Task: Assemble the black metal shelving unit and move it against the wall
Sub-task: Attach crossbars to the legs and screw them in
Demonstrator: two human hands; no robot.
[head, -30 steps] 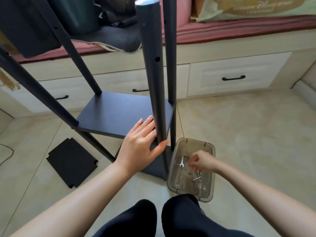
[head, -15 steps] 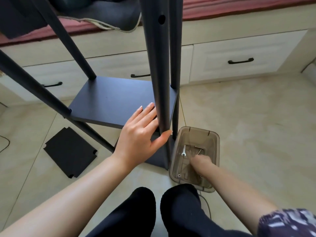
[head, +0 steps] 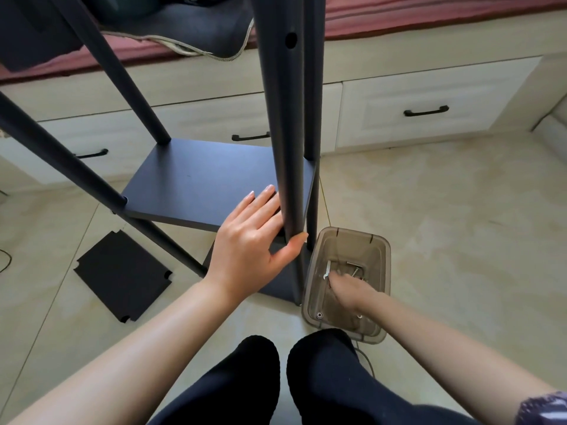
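The black metal shelving unit [head: 214,179] stands upright on the pale tiled floor [head: 445,225], in front of the cream drawers [head: 429,108]. Its long round poles run up and down, and its flat shelf lies level. The left hand [head: 251,243] rests on the near pole [head: 283,133], fingers straight on the shelf side and thumb on the other side. The right hand [head: 346,291] reaches down into the clear brown plastic box [head: 377,256] just beside the unit; I cannot tell what it grips. A small silver wrench [head: 327,269] lies in the box. A flat black panel [head: 122,276] lies on the floor.

shelf [head: 199,182] matt blk metal | bin [head: 380,250] clear smoky plastic | floor [head: 445,225] glossy tile
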